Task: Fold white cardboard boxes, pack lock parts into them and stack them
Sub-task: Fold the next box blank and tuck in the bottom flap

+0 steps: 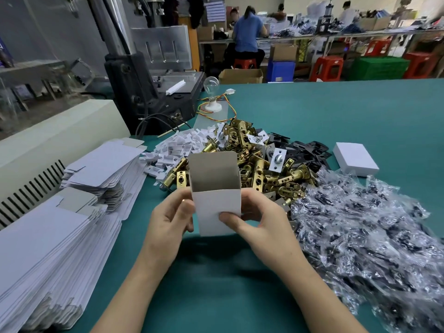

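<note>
Green bench (336, 111): one closed box (355, 162) done; both hands' fingers (229, 218) clamp an erected, empty white box (216, 207); brass latches (259, 164) unpacked.

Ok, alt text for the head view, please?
The left hand and right hand hold an open white box upright above the table. Brass latches are piled behind it, flat blanks stacked left, bagged parts right.

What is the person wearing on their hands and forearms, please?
Nothing that shows: the left hand and the right hand are ungloved. Both forearms are uncovered down to the picture's lower edge, with no sleeve, watch or bracelet in view.
</note>
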